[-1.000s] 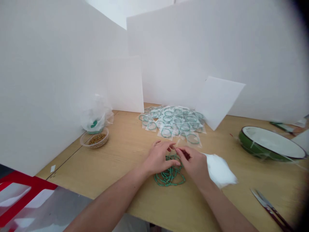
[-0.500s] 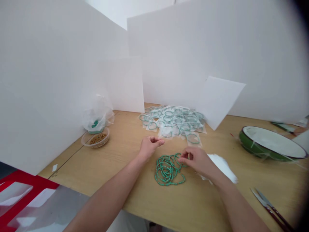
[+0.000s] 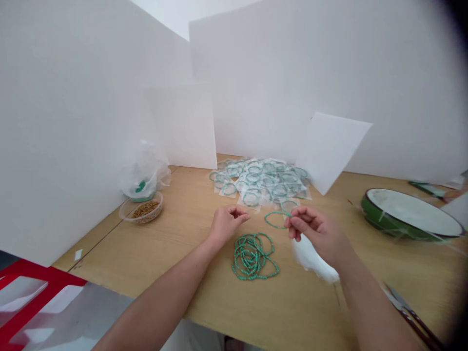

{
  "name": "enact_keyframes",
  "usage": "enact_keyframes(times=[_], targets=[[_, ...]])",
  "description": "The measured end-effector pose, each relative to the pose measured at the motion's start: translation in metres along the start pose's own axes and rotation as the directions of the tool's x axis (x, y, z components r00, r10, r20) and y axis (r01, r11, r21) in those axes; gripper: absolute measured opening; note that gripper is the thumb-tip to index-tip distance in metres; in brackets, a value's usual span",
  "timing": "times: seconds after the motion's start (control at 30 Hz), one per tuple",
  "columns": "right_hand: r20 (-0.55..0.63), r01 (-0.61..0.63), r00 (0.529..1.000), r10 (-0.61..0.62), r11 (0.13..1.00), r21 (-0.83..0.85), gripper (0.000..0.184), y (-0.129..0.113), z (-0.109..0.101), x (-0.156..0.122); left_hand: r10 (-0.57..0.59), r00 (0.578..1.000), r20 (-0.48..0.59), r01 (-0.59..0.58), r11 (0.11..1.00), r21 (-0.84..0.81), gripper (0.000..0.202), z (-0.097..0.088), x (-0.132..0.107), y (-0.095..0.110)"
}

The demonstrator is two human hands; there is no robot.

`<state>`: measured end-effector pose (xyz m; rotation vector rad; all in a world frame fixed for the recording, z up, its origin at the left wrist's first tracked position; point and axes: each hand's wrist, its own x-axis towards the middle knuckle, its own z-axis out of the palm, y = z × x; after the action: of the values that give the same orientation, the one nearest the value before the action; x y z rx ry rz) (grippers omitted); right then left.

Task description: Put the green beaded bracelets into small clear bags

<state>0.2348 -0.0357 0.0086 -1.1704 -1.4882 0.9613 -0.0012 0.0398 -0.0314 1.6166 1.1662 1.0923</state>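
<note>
Wooden table (image 3: 175,258), right hand (image 3: 319,235) has lifted one bracelet (image 3: 265,219)

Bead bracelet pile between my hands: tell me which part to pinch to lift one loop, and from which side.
Pinch the outer loop at the far right edge of the bead bracelet pile, coming down from above on the right. It lies flat on the table, apart from the tangled middle, so thumb and finger can probably close across its thin strand. The right hand holds a single bracelet.

craft packing bench: bagged bracelets (image 3: 261,181), white partition boards (image 3: 91,107)
</note>
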Motion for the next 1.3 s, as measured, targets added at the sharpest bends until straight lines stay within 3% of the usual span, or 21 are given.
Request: enact_keyframes(times=[0.1, 0.2, 0.37, 0.5, 0.6, 0.77, 0.9, 0.97, 1.1, 1.3], targets=[[-0.173, 0.080, 0.984, -0.046, 0.979, 0.189, 0.022, -0.004, 0.005, 0.002, 0.075, 0.996, 0.039, -0.080, 0.983, 0.165, 0.021, 0.002, -0.004, 0.001], [-0.253, 0.097, 0.966, -0.052, 0.981, 0.167, 0.022, -0.001, 0.015, 0.003, 0.104, 0.992, 0.077, -0.118, 0.969, 0.219, 0.020, 0.005, -0.008, 0.003], [-0.247, 0.084, 0.962, -0.114, 0.988, -0.129, 0.024, 0.007, 0.025, -0.001, 0.096, 0.988, 0.118, -0.110, 0.986, 0.123, 0.023, 0.006, -0.010, 0.007], [-0.248, 0.148, 0.924, -0.293, 0.867, -0.475, 0.019, 0.007, 0.030, -0.004, 0.048, 0.987, 0.154, -0.047, 0.999, -0.010, 0.023, 0.008, -0.012, 0.006], [-0.184, 0.229, 0.899, -0.398, 0.783, -0.579, 0.018, 0.004, 0.035, -0.006, 0.033, 0.979, 0.199, -0.006, 0.991, -0.132, 0.024, 0.012, -0.013, 0.004], [-0.198, 0.268, 0.874, -0.445, 0.779, -0.567, 0.021, 0.001, 0.039, -0.007, -0.041, 0.966, 0.257, 0.129, 0.933, -0.336, 0.033, 0.017, -0.015, 0.008], [-0.319, 0.228, 0.805, -0.500, 0.757, -0.612, 0.019, 0.001, 0.035, -0.006, -0.101, 0.962, 0.252, 0.211, 0.862, -0.460, 0.042, 0.014, -0.013, 0.014], [-0.304, 0.243, 0.789, -0.534, 0.726, -0.643, 0.019, 0.002, 0.034, -0.005, -0.098, 0.962, 0.253, 0.217, 0.838, -0.501, 0.043, 0.012, -0.012, 0.015], [-0.207, 0.308, 0.811, -0.548, 0.700, -0.645, 0.024, 0.001, 0.037, -0.003, -0.099, 0.955, 0.278, 0.241, 0.806, -0.541, 0.044, 0.011, -0.013, 0.015], [-0.189, 0.349, 0.835, -0.517, 0.763, -0.544, 0.023, 0.001, 0.038, -0.002, -0.104, 0.936, 0.337, 0.290, 0.774, -0.564, 0.046, 0.012, -0.017, 0.017]])
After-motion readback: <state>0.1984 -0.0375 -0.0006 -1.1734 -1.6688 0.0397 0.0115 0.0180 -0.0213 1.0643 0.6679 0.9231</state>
